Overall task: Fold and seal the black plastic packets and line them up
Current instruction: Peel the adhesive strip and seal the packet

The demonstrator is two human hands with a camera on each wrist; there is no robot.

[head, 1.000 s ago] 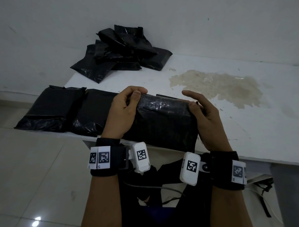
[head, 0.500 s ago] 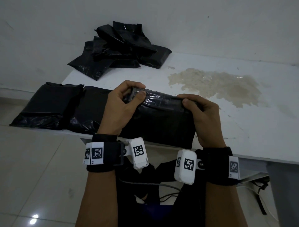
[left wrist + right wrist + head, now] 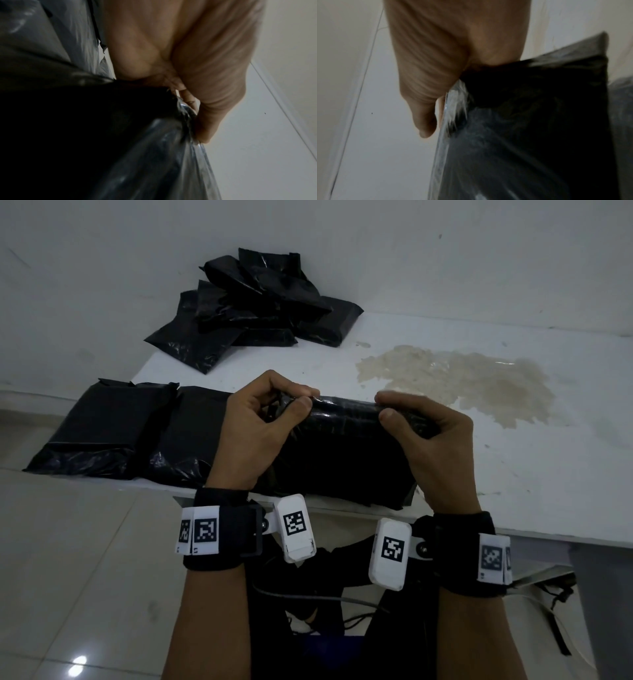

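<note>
With our left hand [image 3: 255, 428] and right hand [image 3: 430, 436] both pinching the far fold of the packet [image 3: 342, 460] at the table's [image 3: 513, 474] near edge, we risk the slick plastic springing open — or sliding off.

A black glossy plastic packet [image 3: 339, 453] lies at the near edge of the table [image 3: 513, 474], its far edge rolled into a shiny fold. Just left of it two flat packets [image 3: 137, 433] sit side by side along the same edge, touching. At the table's far left corner a loose heap of packets [image 3: 253, 306] overlaps untidily
</note>
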